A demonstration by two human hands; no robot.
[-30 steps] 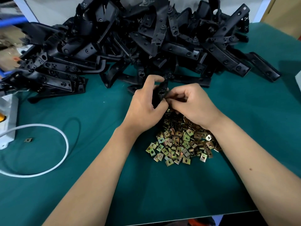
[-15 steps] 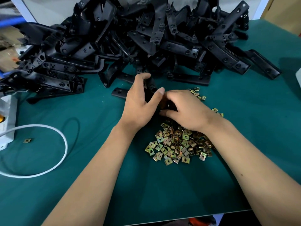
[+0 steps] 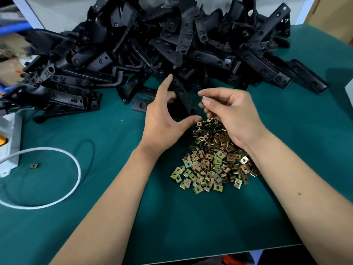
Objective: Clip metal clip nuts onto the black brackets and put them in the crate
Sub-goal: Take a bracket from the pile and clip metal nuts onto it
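Head view: left hand (image 3: 162, 119) grips 1 bracket (image 3: 184, 96), right hand (image 3: 227, 111) pinches a clip nut (image 3: 202, 99), unfitted; the bracket heap (image 3: 152, 46) at the top of the frame waits, no crate visible.

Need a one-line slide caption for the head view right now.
Left hand holds a black bracket while right hand pinches a clip nut above the nut pile.

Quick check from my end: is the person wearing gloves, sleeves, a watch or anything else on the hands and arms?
No. Both the left hand and the right hand are bare, with no gloves, rings or tape showing. Both forearms are bare up to the edge of the picture: no sleeves, watch or wristband in view. Fingernails are short and unpainted.
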